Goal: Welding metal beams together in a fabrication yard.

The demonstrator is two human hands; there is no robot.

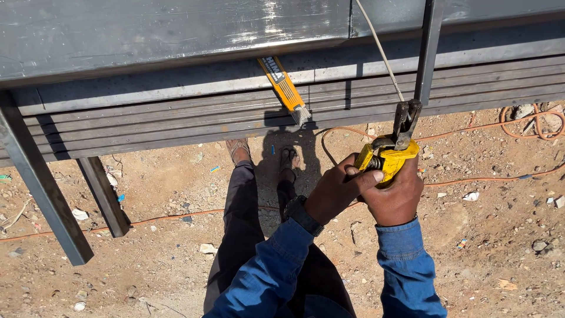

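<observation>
Both of my hands close around a yellow-handled electrode holder (391, 154) at centre right. My left hand (335, 188) grips its near end, beside a dark spring. My right hand (397, 191) wraps the handle from below. The holder's dark metal jaws (405, 121) point up and clamp a thin welding rod (379, 50), which slants up to the top edge. The jaws sit against a dark upright steel bar (428, 53). Blue sleeves cover both arms, and a dark watch (301, 213) is on my left wrist.
A stack of long grey steel tubes (176, 118) spans the view on a metal stand with slanted legs (41, 188). An orange-handled brush (285, 89) lies on the tubes. Orange cable (488, 176) trails over stony dirt. My sandalled feet (238, 150) show below.
</observation>
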